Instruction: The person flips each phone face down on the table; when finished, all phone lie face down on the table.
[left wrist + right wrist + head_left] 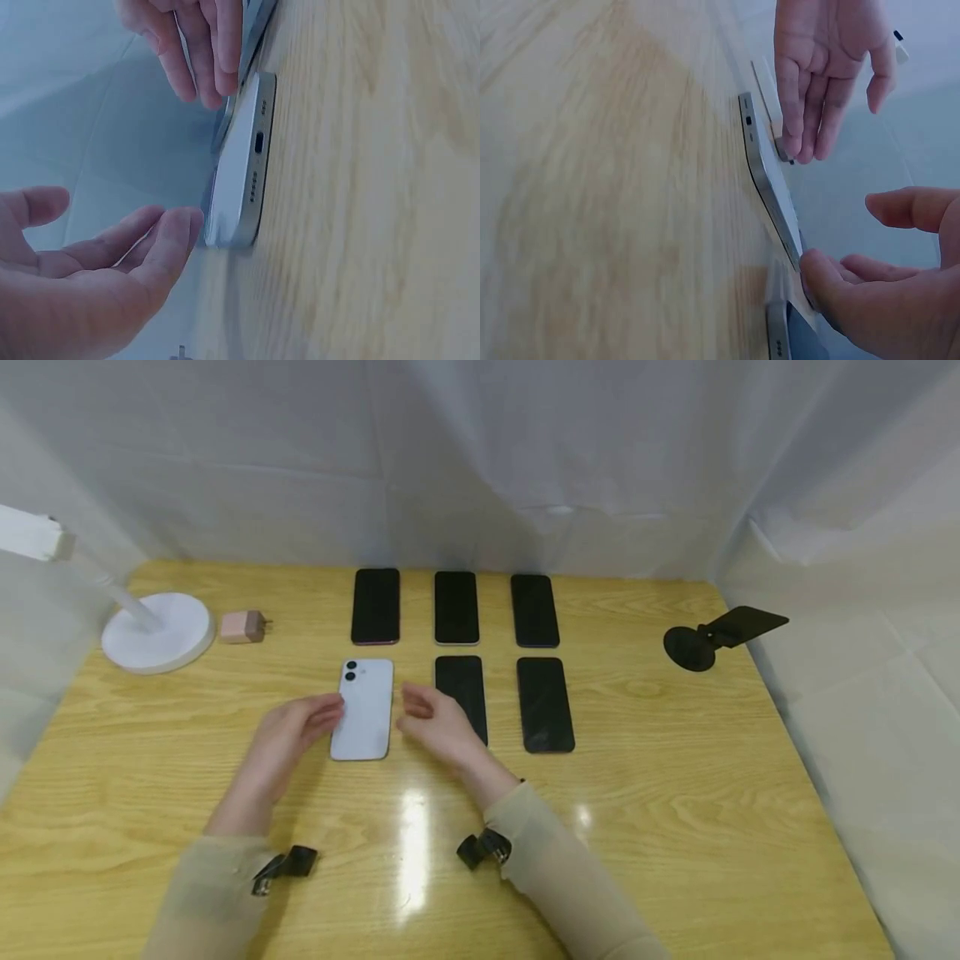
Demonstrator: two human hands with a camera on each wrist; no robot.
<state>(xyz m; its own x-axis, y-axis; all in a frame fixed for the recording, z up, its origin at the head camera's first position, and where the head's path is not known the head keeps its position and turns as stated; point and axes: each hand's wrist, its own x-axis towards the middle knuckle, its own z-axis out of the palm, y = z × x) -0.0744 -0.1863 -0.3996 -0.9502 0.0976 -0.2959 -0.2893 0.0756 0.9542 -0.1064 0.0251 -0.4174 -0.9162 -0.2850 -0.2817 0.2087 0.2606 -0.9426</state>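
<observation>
A white smartphone (365, 714) lies back up on the wooden table, its two camera lenses at the top left corner. At its left edge is my left hand (298, 727), fingers loosely bent and fingertips very close to the phone; whether they touch I cannot tell. My right hand (442, 724) hovers a small gap off its right edge, thumb and fingers apart, holding nothing. Beneath that hand, a dark phone (463, 685) is partly hidden. The left wrist view shows the white phone's bottom edge (256, 150) with its charging port, flat on the table.
Three dark-screened phones line the back, among them the middle one (456, 607). Another dark phone (546, 705) lies to the right of my right hand. A pink charger plug (242, 627) and white lamp base (159, 635) stand left; a black phone stand (690, 648) stands right.
</observation>
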